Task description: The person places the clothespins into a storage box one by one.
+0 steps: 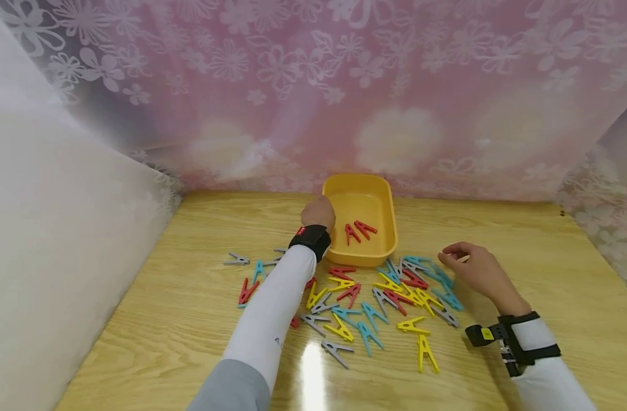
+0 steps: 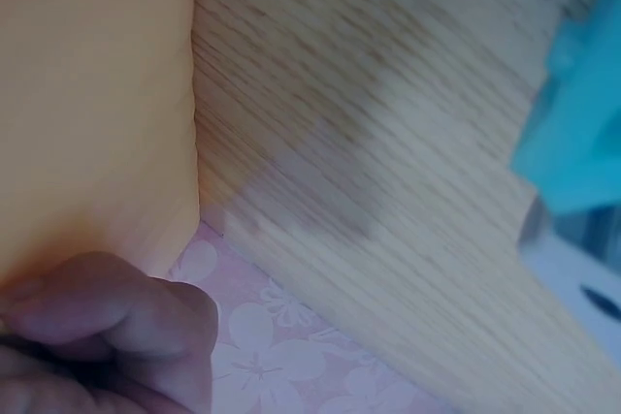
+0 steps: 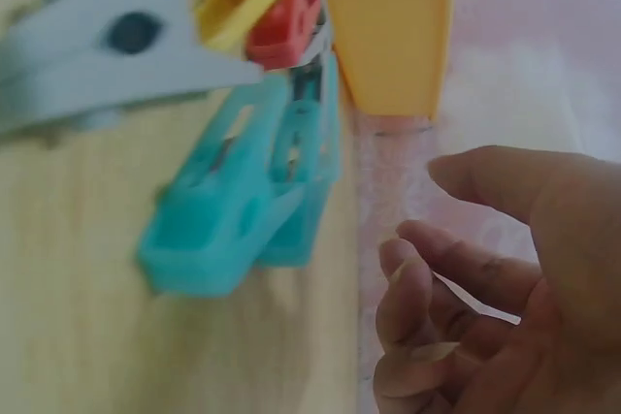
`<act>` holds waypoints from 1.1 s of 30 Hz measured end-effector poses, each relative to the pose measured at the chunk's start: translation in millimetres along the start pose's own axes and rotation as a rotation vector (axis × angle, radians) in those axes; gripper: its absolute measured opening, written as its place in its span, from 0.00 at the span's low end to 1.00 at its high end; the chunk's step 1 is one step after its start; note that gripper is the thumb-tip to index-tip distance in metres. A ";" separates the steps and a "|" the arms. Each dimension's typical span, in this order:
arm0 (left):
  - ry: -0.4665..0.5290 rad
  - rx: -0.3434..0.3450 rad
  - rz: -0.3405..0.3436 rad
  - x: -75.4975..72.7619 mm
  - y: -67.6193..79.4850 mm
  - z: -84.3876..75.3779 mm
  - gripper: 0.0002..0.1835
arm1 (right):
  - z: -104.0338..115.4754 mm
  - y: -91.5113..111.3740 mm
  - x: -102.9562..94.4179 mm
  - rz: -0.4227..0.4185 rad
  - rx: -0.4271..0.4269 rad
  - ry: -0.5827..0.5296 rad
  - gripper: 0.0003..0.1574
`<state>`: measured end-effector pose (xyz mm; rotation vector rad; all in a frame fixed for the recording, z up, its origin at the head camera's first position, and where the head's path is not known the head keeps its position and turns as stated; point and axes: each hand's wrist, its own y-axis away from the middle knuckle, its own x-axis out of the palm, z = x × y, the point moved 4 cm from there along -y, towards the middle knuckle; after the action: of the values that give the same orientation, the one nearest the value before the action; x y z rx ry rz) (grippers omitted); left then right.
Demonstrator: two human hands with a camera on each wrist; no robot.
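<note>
At the left rim of a yellow plastic tub (image 1: 393, 225), my left hand (image 1: 319, 212) has its fingers curled and appears to grip the rim. Its fingers (image 2: 107, 312) lie against the tub's outer wall (image 2: 87, 94) in the left wrist view. Two red clothespins (image 1: 365, 229) lie inside the tub. My right hand (image 1: 480, 274) hovers to the right of the clothespin pile, fingers loosely bent, thumb apart and nothing between them. Nearest to it are blue clothespins (image 1: 449, 298), which the right wrist view shows as turquoise clothespins (image 3: 218, 210) left of the fingers.
Red, yellow, blue and grey clothespins lie scattered in front of the tub, such as a yellow one (image 1: 426, 354) and a grey one (image 1: 336, 351). My left forearm (image 1: 272, 319) covers some of them. A pink flowered curtain (image 1: 303, 114) hangs behind the wooden table (image 1: 154, 308).
</note>
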<state>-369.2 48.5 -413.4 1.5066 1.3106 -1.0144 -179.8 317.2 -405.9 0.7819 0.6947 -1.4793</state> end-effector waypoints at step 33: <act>0.012 -0.010 -0.021 3.1 -3.4 0.9 0.14 | 3.9 -0.7 14.6 0.011 0.002 0.075 0.35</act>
<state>-372.3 48.7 -416.9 1.4961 1.3402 -1.0123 -180.9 305.6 -415.5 0.8451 0.7445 -1.4468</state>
